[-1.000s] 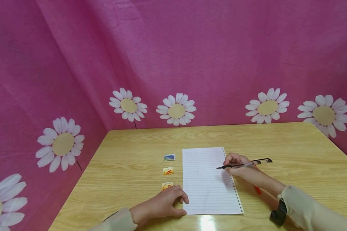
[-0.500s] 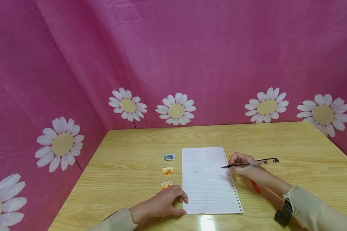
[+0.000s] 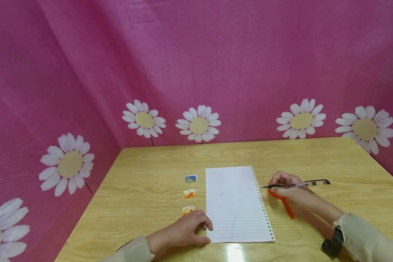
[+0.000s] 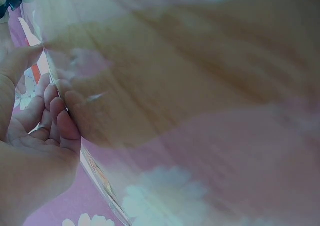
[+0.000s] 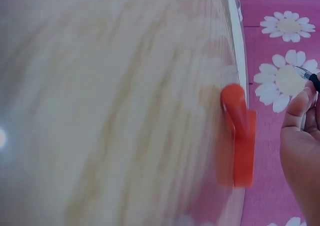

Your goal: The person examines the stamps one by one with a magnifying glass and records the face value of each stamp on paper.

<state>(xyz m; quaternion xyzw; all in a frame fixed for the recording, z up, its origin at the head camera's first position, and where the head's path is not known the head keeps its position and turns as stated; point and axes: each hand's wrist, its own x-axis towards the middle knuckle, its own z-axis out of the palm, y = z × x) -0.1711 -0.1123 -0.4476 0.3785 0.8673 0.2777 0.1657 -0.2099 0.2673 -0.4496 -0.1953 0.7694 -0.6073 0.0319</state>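
A sheet of lined loose-leaf paper point(image 3: 237, 218), holes along its right edge, lies on the table with a small handwritten mark left of its middle. My right hand point(image 3: 293, 187) pinches a black gel pen point(image 3: 306, 184), nib pointing left, just right of the sheet. The pen's nib also shows in the right wrist view. Partly hidden beneath this hand is a red plastic thing point(image 3: 288, 208) with a straight handle; its full shape is unclear. My left hand point(image 3: 188, 229) rests on the table, fingers loosely bent, thumb and fingertips at the sheet's lower left edge.
Left of the sheet, three small pictures that look like stamps stand in a column: a blue one point(image 3: 191, 178), a yellow and red one point(image 3: 190, 193), and another yellow one point(image 3: 188, 210) partly behind the left hand. A pink flowered curtain point(image 3: 235, 72) surrounds the wooden table point(image 3: 147, 182).
My right hand has moved right with the pen, off the sheet, uncovering more of the red thing. The left hand has stayed in place.
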